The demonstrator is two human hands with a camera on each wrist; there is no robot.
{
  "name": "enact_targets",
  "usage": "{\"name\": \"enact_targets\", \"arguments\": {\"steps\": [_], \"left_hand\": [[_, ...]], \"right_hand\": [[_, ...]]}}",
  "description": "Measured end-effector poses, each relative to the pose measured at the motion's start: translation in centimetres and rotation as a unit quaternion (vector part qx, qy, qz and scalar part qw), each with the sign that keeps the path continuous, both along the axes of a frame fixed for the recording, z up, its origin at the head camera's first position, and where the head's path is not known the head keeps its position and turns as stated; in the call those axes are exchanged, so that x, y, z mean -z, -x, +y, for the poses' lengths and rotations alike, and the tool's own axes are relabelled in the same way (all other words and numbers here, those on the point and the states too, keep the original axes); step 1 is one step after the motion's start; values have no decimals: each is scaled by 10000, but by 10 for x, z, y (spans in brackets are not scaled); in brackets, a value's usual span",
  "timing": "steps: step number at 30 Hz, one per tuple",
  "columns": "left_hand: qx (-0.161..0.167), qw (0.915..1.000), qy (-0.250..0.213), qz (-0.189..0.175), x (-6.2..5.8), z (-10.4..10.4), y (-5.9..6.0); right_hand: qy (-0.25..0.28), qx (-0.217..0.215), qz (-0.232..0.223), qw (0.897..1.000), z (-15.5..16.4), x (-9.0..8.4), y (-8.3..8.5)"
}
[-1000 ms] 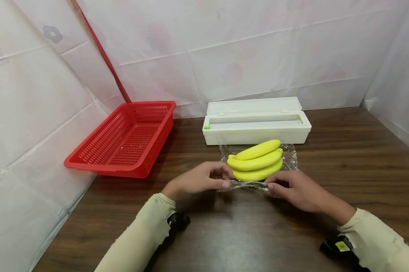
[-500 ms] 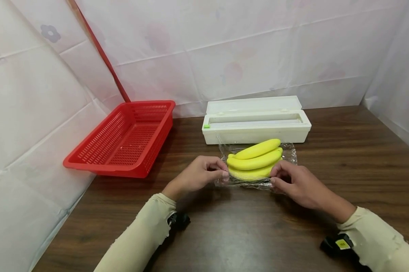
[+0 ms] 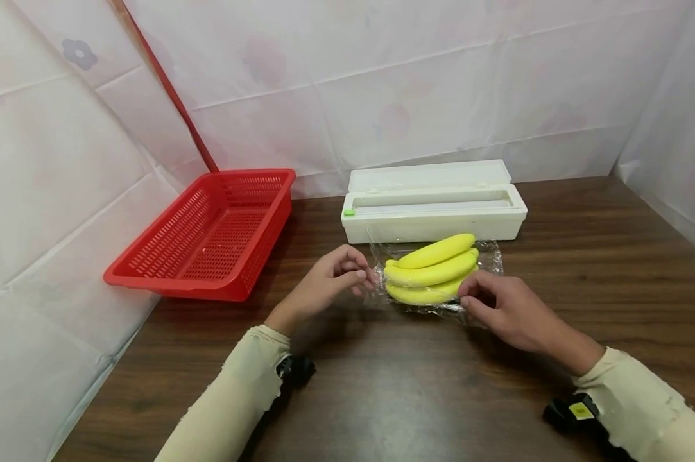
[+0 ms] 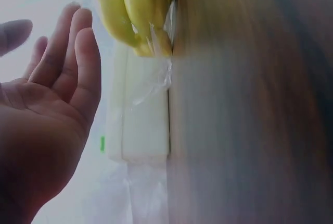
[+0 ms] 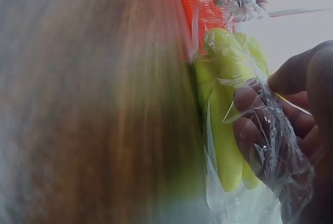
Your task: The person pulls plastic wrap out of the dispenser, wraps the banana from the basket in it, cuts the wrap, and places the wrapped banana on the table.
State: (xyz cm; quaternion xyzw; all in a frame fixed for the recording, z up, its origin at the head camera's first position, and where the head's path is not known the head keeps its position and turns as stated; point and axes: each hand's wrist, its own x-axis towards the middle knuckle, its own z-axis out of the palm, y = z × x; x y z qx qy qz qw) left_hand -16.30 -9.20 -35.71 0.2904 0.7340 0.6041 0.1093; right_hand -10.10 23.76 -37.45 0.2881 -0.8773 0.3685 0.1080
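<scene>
Several yellow bananas (image 3: 430,269) lie in a bunch on clear plastic wrap (image 3: 491,255), whose front edge is folded up over the lowest one. My right hand (image 3: 517,317) pinches the wrap at the bunch's right front; in the right wrist view the film (image 5: 276,125) bunches between thumb and fingers and covers the fingertips. Beside the left end of the bananas is my left hand (image 3: 324,282). The left wrist view shows that hand (image 4: 47,104) with extended fingers, holding nothing, apart from the bananas (image 4: 140,5).
Behind the bananas stands a white wrap dispenser box (image 3: 434,228) with its lid raised and a green slider (image 3: 349,212) at its left. A red perforated basket (image 3: 176,285) sits at the left of the brown wooden table (image 3: 416,398). A pale patterned sheet (image 3: 411,77) hangs behind.
The front edge of the wrap has been lifted back over the lowest banana. My left hand has let go of the wrap and moved left and away; my right hand keeps its pinch.
</scene>
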Motion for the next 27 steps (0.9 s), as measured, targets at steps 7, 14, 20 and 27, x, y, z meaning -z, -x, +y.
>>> {"name": "enact_targets", "arguments": {"steps": [7,14,20,27], "left_hand": [[-209,9907,1198,607,-1,-3,2],[-66,9847,1557,779,-2,-1,-2],[318,9904,1321,246,-5,-2,-3],[559,9930,1039,-18,-9,-2,-6]], "right_hand": [[104,100,-17,9999,1,-1,1],[139,171,-87,9997,2,0,1],[112,287,229,9993,2,0,2],[39,439,453,9980,1,-2,1]]}}
